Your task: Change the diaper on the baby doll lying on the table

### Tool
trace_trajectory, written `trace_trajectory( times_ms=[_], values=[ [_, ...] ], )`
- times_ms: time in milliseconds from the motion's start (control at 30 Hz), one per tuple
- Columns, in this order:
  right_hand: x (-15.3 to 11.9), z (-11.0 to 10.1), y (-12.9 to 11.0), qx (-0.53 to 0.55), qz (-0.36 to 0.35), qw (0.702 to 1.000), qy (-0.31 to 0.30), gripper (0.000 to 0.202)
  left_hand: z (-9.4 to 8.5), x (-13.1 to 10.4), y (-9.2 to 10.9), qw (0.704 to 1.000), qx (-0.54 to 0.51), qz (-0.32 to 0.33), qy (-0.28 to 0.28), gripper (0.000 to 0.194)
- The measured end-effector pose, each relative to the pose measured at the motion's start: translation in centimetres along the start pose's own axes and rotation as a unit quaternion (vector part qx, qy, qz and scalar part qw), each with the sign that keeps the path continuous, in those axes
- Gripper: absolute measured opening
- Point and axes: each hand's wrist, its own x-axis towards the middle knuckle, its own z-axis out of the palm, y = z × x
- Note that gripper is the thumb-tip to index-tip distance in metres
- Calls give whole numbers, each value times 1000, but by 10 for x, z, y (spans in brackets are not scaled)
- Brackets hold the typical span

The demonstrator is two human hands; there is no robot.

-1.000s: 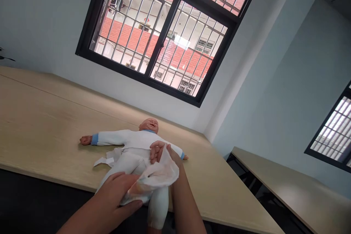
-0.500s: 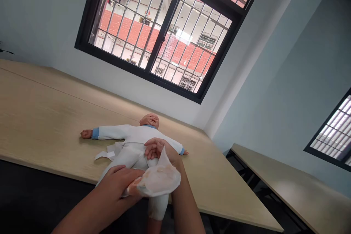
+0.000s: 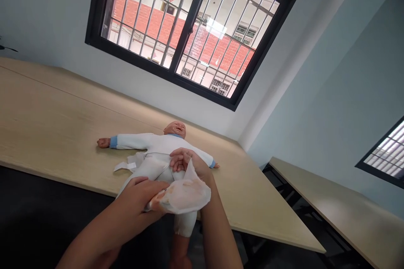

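Note:
A baby doll [image 3: 170, 145] in a white top with blue cuffs and white leggings lies on its back, legs over the table's near edge. My left hand [image 3: 143, 197] is closed on a crumpled white wipe [image 3: 189, 193] with orange-brown stains, held up in front of the doll's legs. My right hand [image 3: 189, 164] rests at the doll's hip with its fingers curled over the groin; what they grip, if anything, is hidden. A white diaper tab [image 3: 128, 164] sticks out beside the doll's hip, on the left.
The doll lies on a light wooden table [image 3: 63, 122] against the wall. A second wooden table [image 3: 331, 201] stands to the right, past a dark gap. A barred window [image 3: 176, 29] with a black frame is above.
The camera view has tilted slightly, so the window and doll sit a little higher and further right. My hands keep nearly the same pose, the wipe still in my left hand.

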Motion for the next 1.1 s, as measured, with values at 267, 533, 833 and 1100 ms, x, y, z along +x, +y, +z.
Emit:
trace_trajectory(
  times_ms=[267, 533, 833, 1100],
  values=[
    [-3, 8, -10, -2, 3, 1000, -3, 48, 1, -3, 4, 1000, -1, -6, 4, 21],
    [-2, 10, -9, -22, 21, 999, 10, 38, -1, 1, 4, 1000, -1, 3, -1, 18],
    [-5, 11, -10, -29, 8, 1000, 6, 28, -4, -1, 8, 1000, -4, -5, 10, 21],
    [-5, 13, -10, -37, 12, 999, 8, 26, -5, -2, 8, 1000, -16, 12, 14, 20]
  ],
)
